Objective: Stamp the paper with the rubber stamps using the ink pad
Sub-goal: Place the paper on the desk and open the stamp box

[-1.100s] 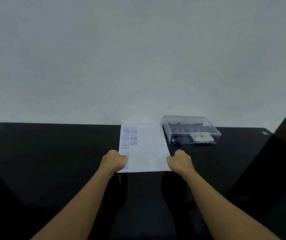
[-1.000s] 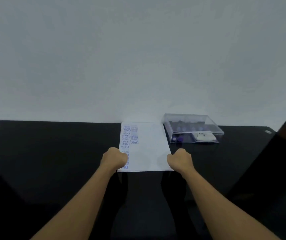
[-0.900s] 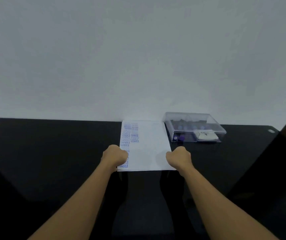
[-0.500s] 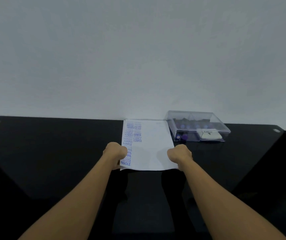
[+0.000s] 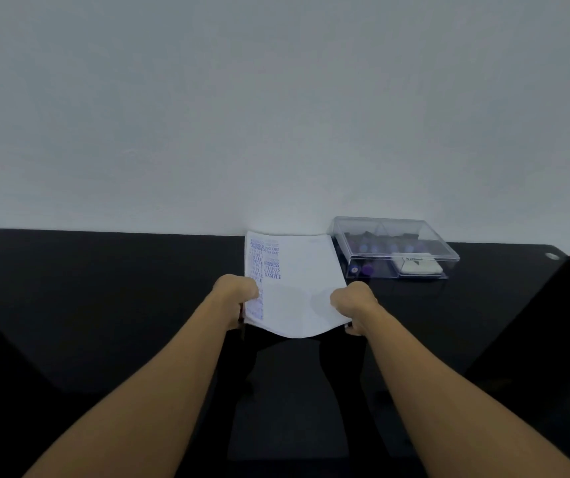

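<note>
From my remote seat I see both hands on the paper [image 5: 301,291], which lies on the black table [image 5: 104,288] straight ahead, its far edge against the pale wall [image 5: 276,115]. The left hand [image 5: 237,298] is curled round the sheet's left edge close to the near-left corner, and the right hand [image 5: 352,307] pinches the near-right corner. Both are clenched on the sheet, knuckles up. The near edge is raised off the table at the two grips and sags in a shallow bow between them, while the far part lies flat.

Blue-purple stamped words run in two columns down the left side of the paper. I can read AMENDED near the far end and SAMPLE repeated further down. The remaining lines are too blurred for me, and the left hand hides part of the column.

Just right of the paper's far half stands a clear box [image 5: 442,251] with its lid down. Inside it, at the near-left, I make out the purple round ends of the rubber stamps [image 5: 366,269], and at the near-right a white case [image 5: 420,267] with a small dark label I cannot read.
</note>
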Action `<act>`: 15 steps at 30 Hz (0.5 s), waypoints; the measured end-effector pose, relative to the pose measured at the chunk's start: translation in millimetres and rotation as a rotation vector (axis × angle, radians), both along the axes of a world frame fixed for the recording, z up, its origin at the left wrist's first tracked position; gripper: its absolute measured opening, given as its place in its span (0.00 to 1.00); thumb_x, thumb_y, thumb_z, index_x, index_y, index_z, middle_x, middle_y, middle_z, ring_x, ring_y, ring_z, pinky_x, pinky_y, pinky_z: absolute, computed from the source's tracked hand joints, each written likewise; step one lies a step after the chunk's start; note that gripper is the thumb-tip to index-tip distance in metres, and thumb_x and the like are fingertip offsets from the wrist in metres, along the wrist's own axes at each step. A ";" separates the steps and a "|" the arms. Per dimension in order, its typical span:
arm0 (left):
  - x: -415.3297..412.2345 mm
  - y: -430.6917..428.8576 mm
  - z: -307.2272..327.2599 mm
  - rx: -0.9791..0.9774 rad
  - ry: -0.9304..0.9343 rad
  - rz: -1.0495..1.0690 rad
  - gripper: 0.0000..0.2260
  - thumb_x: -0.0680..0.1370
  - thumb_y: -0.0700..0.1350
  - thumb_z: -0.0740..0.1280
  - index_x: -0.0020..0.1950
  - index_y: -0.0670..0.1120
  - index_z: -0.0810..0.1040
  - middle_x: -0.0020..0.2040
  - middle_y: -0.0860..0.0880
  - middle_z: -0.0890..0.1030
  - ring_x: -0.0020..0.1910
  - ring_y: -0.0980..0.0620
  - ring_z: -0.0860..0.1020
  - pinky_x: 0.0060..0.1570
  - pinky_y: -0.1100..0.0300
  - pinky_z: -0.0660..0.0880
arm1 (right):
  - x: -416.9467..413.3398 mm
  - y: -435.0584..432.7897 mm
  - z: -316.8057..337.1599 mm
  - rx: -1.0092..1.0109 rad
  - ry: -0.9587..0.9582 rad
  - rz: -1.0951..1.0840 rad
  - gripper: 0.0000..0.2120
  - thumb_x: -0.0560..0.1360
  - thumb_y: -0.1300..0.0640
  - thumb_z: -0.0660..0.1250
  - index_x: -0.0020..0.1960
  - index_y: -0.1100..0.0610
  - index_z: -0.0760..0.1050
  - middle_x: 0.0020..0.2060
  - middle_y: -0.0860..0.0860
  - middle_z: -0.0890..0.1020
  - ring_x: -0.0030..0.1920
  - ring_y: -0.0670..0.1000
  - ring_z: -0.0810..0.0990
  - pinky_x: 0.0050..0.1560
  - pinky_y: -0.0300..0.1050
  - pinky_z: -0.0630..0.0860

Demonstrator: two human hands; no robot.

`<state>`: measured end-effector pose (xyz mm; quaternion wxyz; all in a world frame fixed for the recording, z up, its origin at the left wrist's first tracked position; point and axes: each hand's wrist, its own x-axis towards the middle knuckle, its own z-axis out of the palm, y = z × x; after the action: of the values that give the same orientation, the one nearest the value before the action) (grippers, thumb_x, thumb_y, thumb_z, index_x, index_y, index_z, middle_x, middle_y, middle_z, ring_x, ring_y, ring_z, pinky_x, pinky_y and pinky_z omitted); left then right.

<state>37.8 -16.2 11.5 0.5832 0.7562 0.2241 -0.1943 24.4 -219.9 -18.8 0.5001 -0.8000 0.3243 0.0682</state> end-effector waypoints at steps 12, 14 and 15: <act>-19.4 1.1 -21.8 0.069 -0.219 -0.107 0.11 0.78 0.36 0.56 0.54 0.47 0.73 0.51 0.45 0.82 0.46 0.45 0.83 0.34 0.54 0.81 | -17.8 -1.4 -4.9 -0.042 -0.046 0.193 0.14 0.73 0.66 0.54 0.52 0.65 0.76 0.36 0.59 0.82 0.25 0.51 0.75 0.25 0.40 0.70; -25.0 4.4 -22.6 0.077 -0.243 -0.088 0.11 0.77 0.35 0.56 0.51 0.47 0.73 0.51 0.46 0.82 0.46 0.45 0.83 0.32 0.56 0.80 | -26.2 -0.1 -0.7 -0.008 -0.039 0.214 0.12 0.73 0.66 0.54 0.49 0.64 0.76 0.33 0.59 0.82 0.25 0.52 0.75 0.25 0.40 0.67; -28.9 6.0 -22.4 0.078 -0.250 -0.086 0.11 0.76 0.35 0.55 0.51 0.47 0.73 0.51 0.46 0.82 0.46 0.45 0.83 0.32 0.56 0.80 | -30.1 1.0 0.6 0.006 -0.030 0.221 0.12 0.74 0.66 0.54 0.49 0.64 0.75 0.33 0.58 0.82 0.24 0.52 0.75 0.25 0.39 0.66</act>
<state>8.9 -10.2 -10.9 0.5679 0.8055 0.1245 -0.1145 -5.7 -218.9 -18.2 0.4969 -0.8302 0.2265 0.1119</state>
